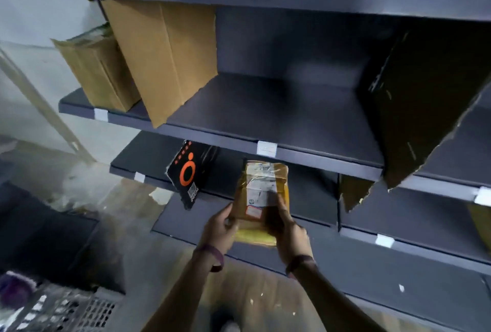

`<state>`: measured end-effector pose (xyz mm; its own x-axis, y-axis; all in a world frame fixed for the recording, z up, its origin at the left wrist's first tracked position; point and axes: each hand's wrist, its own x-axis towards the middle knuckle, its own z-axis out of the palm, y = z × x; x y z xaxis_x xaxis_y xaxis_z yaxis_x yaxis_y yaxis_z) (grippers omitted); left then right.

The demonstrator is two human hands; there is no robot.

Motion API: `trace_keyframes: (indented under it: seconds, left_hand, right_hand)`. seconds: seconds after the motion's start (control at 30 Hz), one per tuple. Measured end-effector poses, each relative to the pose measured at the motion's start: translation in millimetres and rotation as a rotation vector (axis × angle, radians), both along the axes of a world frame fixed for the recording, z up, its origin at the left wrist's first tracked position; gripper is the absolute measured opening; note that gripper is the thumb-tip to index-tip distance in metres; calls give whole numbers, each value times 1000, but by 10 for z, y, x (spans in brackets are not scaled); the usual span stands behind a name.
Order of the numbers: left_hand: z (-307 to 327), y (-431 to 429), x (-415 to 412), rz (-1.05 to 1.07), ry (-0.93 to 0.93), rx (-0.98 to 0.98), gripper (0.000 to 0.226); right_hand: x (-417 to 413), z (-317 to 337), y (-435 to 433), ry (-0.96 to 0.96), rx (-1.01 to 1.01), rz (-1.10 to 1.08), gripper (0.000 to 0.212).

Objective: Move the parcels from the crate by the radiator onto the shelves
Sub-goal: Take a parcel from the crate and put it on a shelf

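Seen from above, a person's left hand (220,226) and right hand (290,232) grip the near end of a yellow-brown taped parcel (261,190) with white labels, fingers curled round its two sides. They hold it tilted up in front of a lower level of the dark grey shelves (265,108), just right of a black box (190,172) with an orange ring that leans over the shelf edge. One level higher stand two brown cardboard boxes (164,58) at the left and a dark box (425,92) at the right, and part of a mesh crate (66,307) shows on the floor at bottom left.
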<state>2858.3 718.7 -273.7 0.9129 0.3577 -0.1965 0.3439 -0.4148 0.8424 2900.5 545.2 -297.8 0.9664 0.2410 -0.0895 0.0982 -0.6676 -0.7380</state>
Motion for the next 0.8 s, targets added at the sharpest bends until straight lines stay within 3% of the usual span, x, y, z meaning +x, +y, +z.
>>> trace_keyframes:
  seconds: [0.2, 0.4, 0.8]
  left_hand:
    - [-111, 402, 290, -109, 72, -5, 46]
    - [-325, 502, 522, -195, 181, -37, 59]
    - [-675, 486, 929, -243, 272, -7, 65]
  right_hand:
    - [43, -21, 329, 73, -65, -112, 100]
    - [292, -166, 393, 142, 23, -97, 100]
    - [689, -577, 444, 89, 82, -113, 93]
